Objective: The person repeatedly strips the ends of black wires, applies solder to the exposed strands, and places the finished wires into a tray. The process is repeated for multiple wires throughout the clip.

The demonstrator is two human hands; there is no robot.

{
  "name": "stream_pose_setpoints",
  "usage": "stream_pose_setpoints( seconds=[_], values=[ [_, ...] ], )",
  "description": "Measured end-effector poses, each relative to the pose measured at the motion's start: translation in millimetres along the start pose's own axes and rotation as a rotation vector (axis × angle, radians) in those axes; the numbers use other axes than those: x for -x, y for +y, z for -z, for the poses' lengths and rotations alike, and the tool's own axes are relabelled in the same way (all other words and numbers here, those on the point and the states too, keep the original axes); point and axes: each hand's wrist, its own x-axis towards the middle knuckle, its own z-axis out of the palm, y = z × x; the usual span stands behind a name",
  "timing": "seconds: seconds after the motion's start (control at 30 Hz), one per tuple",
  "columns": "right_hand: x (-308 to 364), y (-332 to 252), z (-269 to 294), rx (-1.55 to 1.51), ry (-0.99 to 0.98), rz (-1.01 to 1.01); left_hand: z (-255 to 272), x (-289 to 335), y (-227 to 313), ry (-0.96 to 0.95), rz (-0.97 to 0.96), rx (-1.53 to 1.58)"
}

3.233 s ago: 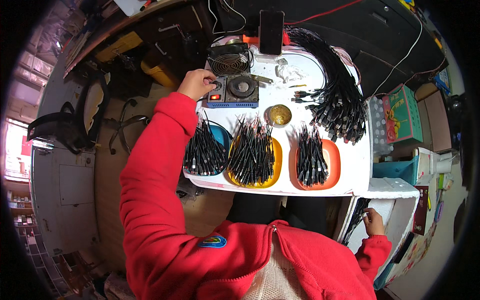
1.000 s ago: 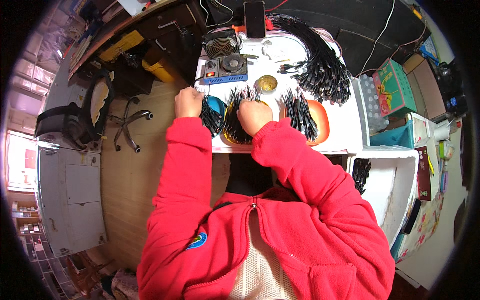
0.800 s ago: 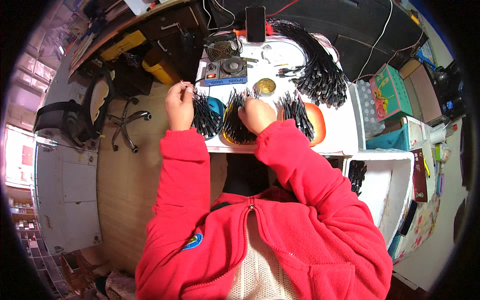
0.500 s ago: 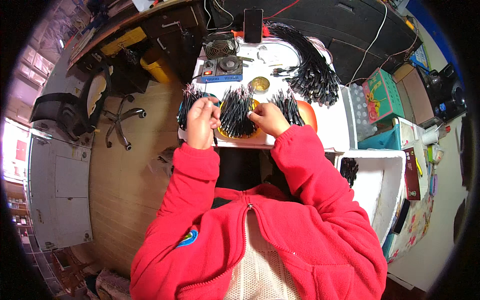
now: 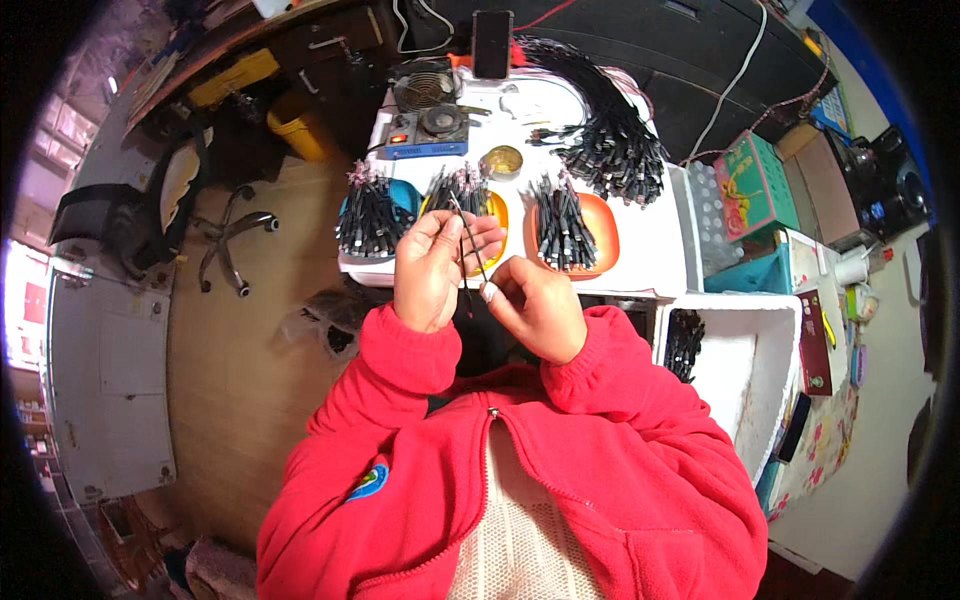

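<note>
My left hand [image 5: 437, 262] is raised in front of the white table [image 5: 660, 245], its fingers partly extended and a short black cable [image 5: 467, 292] lying between thumb and fingers. My right hand [image 5: 542, 305] is closed, thumb and index finger pinching the lower end of a second thin black cable [image 5: 476, 250]. The two cables cross near my left fingers, their upper tips close together. Behind my hands, bunches of short black cables lie in a blue bowl [image 5: 404, 193], a yellow bowl [image 5: 498, 212] and an orange bowl [image 5: 602, 228]. My left hand partly covers the yellow bowl.
Farther back are a blue-fronted device with a dial [image 5: 425, 142], a small round tin [image 5: 502, 161], a fan [image 5: 424, 90], an upright phone [image 5: 491, 45] and a large black cable bundle [image 5: 622, 160]. A white foam box [image 5: 735, 330] stands at right.
Both hands have come back toward me from the bowls, and the right has left the yellow bowl's cables. Two cables now show crossed between the hands. The view has shifted slightly.
</note>
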Motion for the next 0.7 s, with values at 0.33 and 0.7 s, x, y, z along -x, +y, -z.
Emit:
stream_pose_setpoints(
  seconds=[0.33, 0.7],
  values=[
    [-12.5, 19.0, 33.9, -0.161, -0.193, -0.098, -15.1, -3.4, -8.2, -0.140, 0.084, -0.016],
    [-49.1, 26.6, 46.3, -0.676, -0.103, -0.294, -15.8, -10.2, -18.7, -0.165, 0.112, -0.139]
  ],
)
